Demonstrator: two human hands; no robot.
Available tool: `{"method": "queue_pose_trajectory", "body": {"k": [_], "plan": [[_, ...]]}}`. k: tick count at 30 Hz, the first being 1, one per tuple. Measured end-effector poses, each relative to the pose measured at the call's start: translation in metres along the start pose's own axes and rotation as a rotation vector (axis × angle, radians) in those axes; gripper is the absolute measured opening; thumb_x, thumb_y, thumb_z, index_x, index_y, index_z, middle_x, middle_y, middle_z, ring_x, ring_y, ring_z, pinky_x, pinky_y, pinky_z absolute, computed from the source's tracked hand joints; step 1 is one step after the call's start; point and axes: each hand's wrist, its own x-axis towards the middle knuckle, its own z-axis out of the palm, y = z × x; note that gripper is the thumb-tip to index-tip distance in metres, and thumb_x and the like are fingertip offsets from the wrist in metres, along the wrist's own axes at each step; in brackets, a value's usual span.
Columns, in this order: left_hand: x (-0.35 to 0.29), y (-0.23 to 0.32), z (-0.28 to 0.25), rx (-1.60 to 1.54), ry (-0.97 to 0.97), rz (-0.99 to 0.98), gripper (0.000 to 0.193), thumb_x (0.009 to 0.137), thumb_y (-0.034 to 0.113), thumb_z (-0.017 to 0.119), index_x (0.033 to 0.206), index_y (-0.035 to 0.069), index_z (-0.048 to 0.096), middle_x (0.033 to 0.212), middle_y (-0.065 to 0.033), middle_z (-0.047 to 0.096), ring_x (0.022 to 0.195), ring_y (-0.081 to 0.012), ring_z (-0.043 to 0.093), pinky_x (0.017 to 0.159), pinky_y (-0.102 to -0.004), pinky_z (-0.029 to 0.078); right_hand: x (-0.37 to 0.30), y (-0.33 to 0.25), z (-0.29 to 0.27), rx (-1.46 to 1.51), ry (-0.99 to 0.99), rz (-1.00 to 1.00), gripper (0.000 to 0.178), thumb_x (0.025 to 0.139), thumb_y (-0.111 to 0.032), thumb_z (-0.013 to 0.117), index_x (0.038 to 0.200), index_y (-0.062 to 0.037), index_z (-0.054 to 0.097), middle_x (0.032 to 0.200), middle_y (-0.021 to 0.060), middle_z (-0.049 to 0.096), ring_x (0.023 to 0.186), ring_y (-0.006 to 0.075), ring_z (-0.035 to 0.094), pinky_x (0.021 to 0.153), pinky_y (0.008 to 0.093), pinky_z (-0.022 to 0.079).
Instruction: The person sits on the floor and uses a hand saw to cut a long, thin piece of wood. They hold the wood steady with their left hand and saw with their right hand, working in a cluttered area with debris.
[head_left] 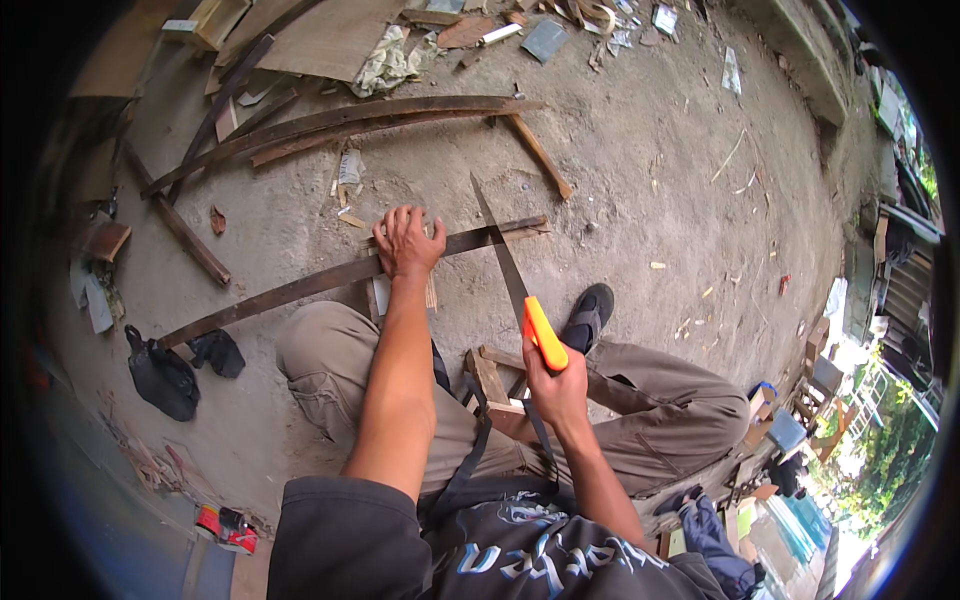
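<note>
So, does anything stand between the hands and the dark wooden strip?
Nothing visible blocks them: the left hand rests on the dark wooden strip, and only the handsaw gripped by the right hand comes between, its blade crossing the strip near its right end.

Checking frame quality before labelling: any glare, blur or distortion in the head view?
Head view: corners go black; the long wooden strip looks bowed, likely partly lens distortion; glare washes out areas around the greenery at lower right; lower-left rim hazy and soft; saw and left hand read clearly.
</note>
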Motion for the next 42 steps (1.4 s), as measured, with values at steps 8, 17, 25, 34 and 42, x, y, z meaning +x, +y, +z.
{"method": "queue_pose_trajectory", "body": {"k": [8, 17, 25, 34, 42], "plan": [[-0.021, -0.002, 0.006, -0.056, -0.081, 0.065, 0.055, 0.083, 0.065, 0.066, 0.096, 0.011, 0.072, 0.104, -0.0053, 0.064, 0.108, -0.0244, 0.057, 0.098, -0.0423, 0.038, 0.007, 0.031, -0.008, -0.021, -0.071, -0.183, 0.019, 0.092, -0.011, 0.067, 0.081, 0.0038, 0.064, 0.056, 0.0054, 0.051, 0.055, 0.0063, 0.045, 0.051, 0.0289, 0.040], [-0.028, -0.010, -0.008, -0.007, -0.197, 0.402, 0.058, 0.081, 0.058, 0.072, 0.116, 0.011, 0.067, 0.131, -0.0097, 0.055, 0.130, -0.0277, 0.045, 0.109, -0.0451, 0.031, -0.009, 0.080, -0.002, 0.001, 0.015, -0.416, 0.018, 0.089, -0.012, 0.070, 0.083, 0.0029, 0.063, 0.061, 0.0208, 0.058, 0.050, 0.0265, 0.060, 0.052, 0.0356, 0.046], [-0.056, 0.007, -0.035, -0.115, -0.254, 0.450, 0.043, 0.081, 0.041, 0.076, 0.109, 0.010, 0.064, 0.124, -0.0130, 0.055, 0.125, -0.0321, 0.052, 0.104, -0.0476, 0.040, -0.046, 0.084, -0.022, 0.027, -0.042, -0.420, 0.023, 0.095, -0.017, 0.068, 0.084, 0.0030, 0.063, 0.061, 0.0038, 0.054, 0.056, 0.0117, 0.047, 0.054, 0.0318, 0.042], [-0.124, -0.018, -0.046, 0.020, -0.247, 0.484, 0.046, 0.079, 0.036, 0.078, 0.116, 0.012, 0.064, 0.118, -0.0051, 0.061, 0.115, -0.0271, 0.059, 0.096, -0.0437, 0.046, -0.085, 0.133, -0.021, 0.144, -0.101, -0.332, 0.026, 0.098, -0.018, 0.065, 0.085, 0.0039, 0.064, 0.067, -0.0039, 0.053, 0.066, 0.0063, 0.046, 0.059, 0.0279, 0.040], [-0.139, -0.006, -0.039, -0.105, -0.102, 0.368, 0.047, 0.079, 0.024, 0.079, 0.119, 0.007, 0.062, 0.120, -0.0079, 0.063, 0.117, -0.0259, 0.056, 0.101, -0.0434, 0.038, -0.084, 0.134, -0.022, 0.060, -0.059, -0.402, 0.035, 0.095, -0.024, 0.068, 0.075, 0.0014, 0.055, 0.061, 0.0003, 0.045, 0.061, 0.0102, 0.040, 0.056, 0.0314, 0.038]]}}
